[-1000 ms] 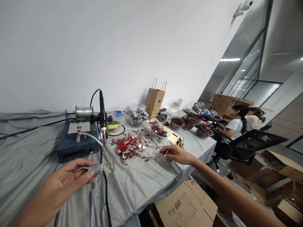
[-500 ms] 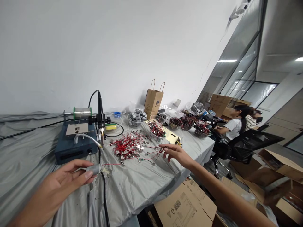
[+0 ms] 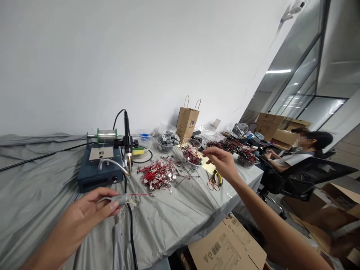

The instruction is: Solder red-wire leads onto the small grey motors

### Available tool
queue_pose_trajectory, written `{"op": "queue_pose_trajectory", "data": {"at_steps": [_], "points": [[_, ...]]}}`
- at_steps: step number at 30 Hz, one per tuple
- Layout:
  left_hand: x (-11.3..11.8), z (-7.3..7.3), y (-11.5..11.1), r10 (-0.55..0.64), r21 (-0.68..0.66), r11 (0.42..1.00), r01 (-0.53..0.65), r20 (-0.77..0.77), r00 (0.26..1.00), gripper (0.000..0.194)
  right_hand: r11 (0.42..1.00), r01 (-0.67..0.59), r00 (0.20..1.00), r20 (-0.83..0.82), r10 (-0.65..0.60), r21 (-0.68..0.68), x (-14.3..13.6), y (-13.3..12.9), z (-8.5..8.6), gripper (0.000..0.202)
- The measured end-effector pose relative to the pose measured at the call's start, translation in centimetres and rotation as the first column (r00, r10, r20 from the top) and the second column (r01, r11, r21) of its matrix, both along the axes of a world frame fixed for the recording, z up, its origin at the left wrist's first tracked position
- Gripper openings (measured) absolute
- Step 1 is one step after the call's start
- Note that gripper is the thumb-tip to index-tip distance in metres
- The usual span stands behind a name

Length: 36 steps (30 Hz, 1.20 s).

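My left hand point(image 3: 95, 212) pinches a small grey cylinder point(image 3: 120, 199) between thumb and fingers, low in front of the soldering station. A thin red wire point(image 3: 139, 194) runs rightward from the cylinder's end. My right hand point(image 3: 222, 162) hovers beside a clear bowl of red and black wired parts point(image 3: 190, 154). Its fingers are loosely bent and apart, with nothing visible between them. A heap of red wires with shiny metal discs point(image 3: 157, 174) lies between my hands. A few dark and red leads point(image 3: 188, 176) lie just right of the heap.
A soldering station point(image 3: 97, 180) with a solder spool point(image 3: 107, 135) and an upright soldering iron point(image 3: 128, 138) stands left. Behind are a bowl of grey cylinders point(image 3: 168, 140) and a paper bag point(image 3: 187, 122). Scissors point(image 3: 213, 185) and pliers point(image 3: 217, 177) lie right. A seated person point(image 3: 298, 157) works beyond.
My right hand has risen away from the leads right of the heap, towards the bowl; the leads now lie on the table. My left hand keeps the cylinder. The view has swung slightly left.
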<state>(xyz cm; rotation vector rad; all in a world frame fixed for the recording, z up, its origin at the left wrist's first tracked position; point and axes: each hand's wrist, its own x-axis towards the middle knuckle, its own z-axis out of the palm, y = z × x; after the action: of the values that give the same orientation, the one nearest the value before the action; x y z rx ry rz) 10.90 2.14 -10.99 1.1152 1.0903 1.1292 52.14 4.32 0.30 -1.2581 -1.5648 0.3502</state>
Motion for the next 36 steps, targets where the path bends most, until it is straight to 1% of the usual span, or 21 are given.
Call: {"op": "queue_pose_trajectory", "data": {"at_steps": [2, 6, 8, 10, 11, 12, 13, 15, 16, 17, 18, 19, 20, 21, 23, 25, 27, 29, 31, 33, 36], "points": [[0.2, 0.4, -0.3, -0.042, 0.015, 0.999, 0.041, 0.024, 0.999, 0.049, 1.0, -0.001, 0.999, 0.032, 0.001, 0.022, -0.4, 0.9, 0.8, 0.022], [0.7, 0.8, -0.9, 0.01, 0.051, 0.999, -0.014, 0.069, 0.998, 0.045, 1.0, -0.003, 0.986, 0.165, 0.007, -0.023, -0.6, 1.9, 0.8, 0.015], [0.9, 0.8, -1.1, 0.017, 0.064, 0.998, -0.021, 0.068, 0.998, 0.042, 0.999, 0.002, 0.975, 0.22, 0.005, -0.033, -0.7, 1.4, 0.5, 0.012], [0.9, 0.7, -1.2, -0.01, 0.074, 0.997, 0.005, 0.071, 0.997, 0.039, 1.0, -0.016, 0.952, 0.305, 0.022, -0.02, -1.3, 0.4, 0.5, 0.016], [1.0, 0.8, -1.2, -0.025, 0.08, 0.997, 0.019, 0.079, 0.997, 0.038, 0.999, -0.049, 0.92, 0.388, 0.049, -0.01, -1.8, -0.2, 0.6, 0.018], [0.9, 0.8, -1.3, -0.038, 0.088, 0.996, 0.03, 0.09, 0.995, 0.036, 0.995, -0.098, 0.863, 0.497, 0.086, -0.002, -2.4, -0.7, 0.7, 0.022], [0.9, 1.0, -1.3, -0.048, 0.095, 0.995, 0.038, 0.104, 0.993, 0.034, 0.988, -0.155, 0.782, 0.611, 0.124, -0.003, -3.1, -1.1, 0.8, 0.026], [0.7, 1.3, -1.3, -0.061, 0.104, 0.993, 0.048, 0.128, 0.99, 0.031, 0.967, -0.252, 0.585, 0.791, 0.18, -0.033, -4.5, -1.5, 0.9, 0.037], [0.6, 1.4, -1.2, -0.069, 0.109, 0.993, 0.054, 0.136, 0.988, 0.03, 0.958, -0.281, 0.512, 0.837, 0.194, -0.051, -5.2, -1.5, 1.0, 0.041], [0.5, 1.5, -1.2, -0.08, 0.115, 0.991, 0.064, 0.138, 0.987, 0.029, 0.953, -0.297, 0.465, 0.863, 0.198, -0.059, -5.9, -1.3, 1.1, 0.044], [0.4, 1.6, -1.1, -0.092, 0.124, 0.989, 0.076, 0.134, 0.987, 0.029, 0.95, -0.307, 0.443, 0.876, 0.191, -0.051, -6.5, -0.9, 1.1, 0.046], [0.2, 1.6, -1.0, -0.111, 0.132, 0.987, 0.094, 0.121, 0.986, 0.028, 0.948, -0.316, 0.443, 0.878, 0.179, -0.034, -7.0, -0.4, 1.0, 0.046], [0.1, 1.6, -0.8, -0.131, 0.139, 0.983, 0.116, 0.106, 0.986, 0.028, 0.945, -0.327, 0.469, 0.868, 0.164, -0.002, -7.5, 0.3, 0.9, 0.043], [0.1, 1.6, -0.7, -0.15, 0.144, 0.98, 0.137, 0.089, 0.985, 0.028, 0.939, -0.34, 0.515, 0.844, 0.15, 0.041, -8.1, 1.1, 0.7, 0.04], [0.0, 1.5, -0.5, -0.177, 0.132, 0.977, 0.167, 0.069, 0.982, 0.027, 0.926, -0.358, 0.647, 0.747, 0.15, 0.123, -9.2, 3.1, 0.1, 0.031], [0.0, 1.6, -0.3, -0.178, 0.104, 0.98, 0.169, 0.089, 0.98, 0.03, 0.925, -0.334, 0.79, 0.589, 0.17, 0.181, -10.5, 5.2, -0.8, 0.024], [0.1, 1.7, -0.1, -0.167, 0.085, 0.984, 0.157, 0.128, 0.978, 0.035, 0.936, -0.286, 0.881, 0.44, 0.174, 0.203, -12.0, 7.3, -1.6, 0.019], [-0.1, 1.9, 0.1, -0.162, 0.091, 0.984, 0.151, 0.136, 0.977, 0.041, 0.942, -0.248, 0.929, 0.332, 0.166, 0.225, -13.4, 8.9, -2.2, 0.018], [-0.4, 2.0, 0.4, -0.163, 0.11, 0.982, 0.152, 0.093, 0.982, 0.041, 0.944, -0.227, 0.958, 0.228, 0.172, 0.241, -14.4, 10.0, -2.6, 0.02], [-1.0, 2.0, 0.8, -0.164, 0.135, 0.978, 0.157, 0.046, 0.985, 0.036, 0.948, -0.203, 0.977, 0.113, 0.18, 0.247, -15.0, 10.5, -3.1, 0.023], [-1.7, 2.1, 1.3, -0.178, 0.174, 0.971, 0.166, 0.057, 0.982, 0.031, 0.955, -0.167, 0.984, -0.021, 0.178, 0.245, -14.9, 10.5, -4.3, 0.025]]}}
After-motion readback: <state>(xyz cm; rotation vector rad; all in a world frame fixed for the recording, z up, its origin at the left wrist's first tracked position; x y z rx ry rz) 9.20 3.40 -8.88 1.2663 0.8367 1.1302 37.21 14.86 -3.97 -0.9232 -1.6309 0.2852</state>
